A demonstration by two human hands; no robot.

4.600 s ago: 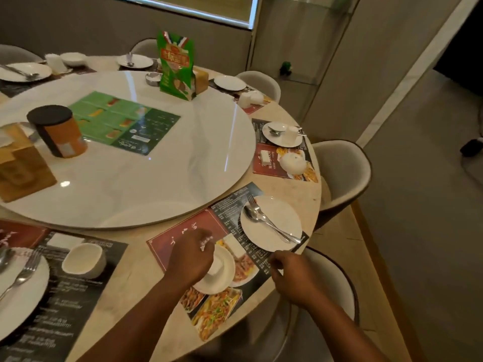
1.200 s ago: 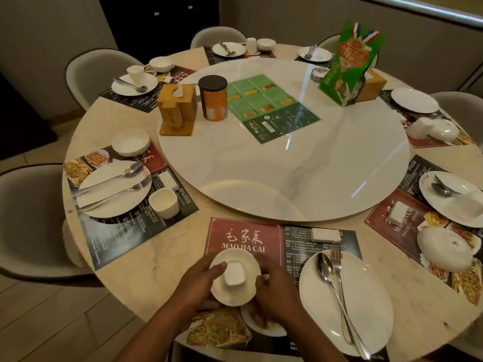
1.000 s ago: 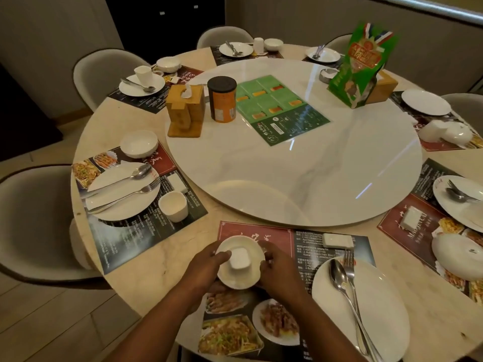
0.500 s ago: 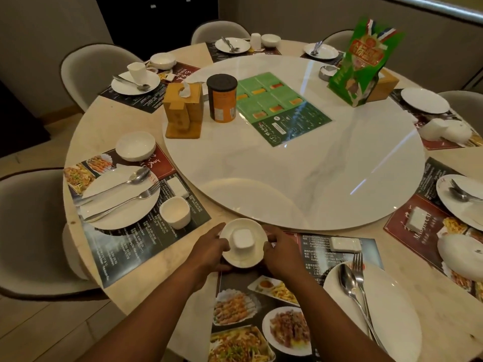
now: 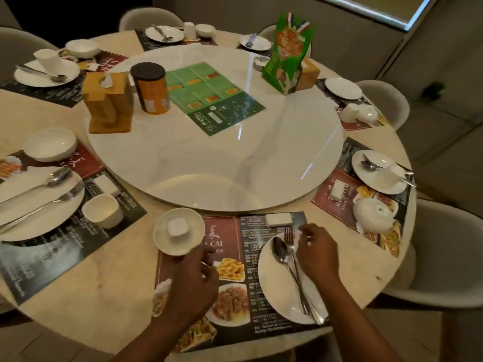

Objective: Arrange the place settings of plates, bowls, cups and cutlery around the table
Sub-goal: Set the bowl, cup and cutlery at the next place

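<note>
The bowl, a small cup on it, sat at the placemat's 11 o'clock corner, left hand loosely curled at its 6 o'clock rim, right hand curled by the fork at the plate's 1 o'clock; neither grip was clear.

Round beige table, white turntable beyond left hand and right hand, printed placemat beneath both.
</note>
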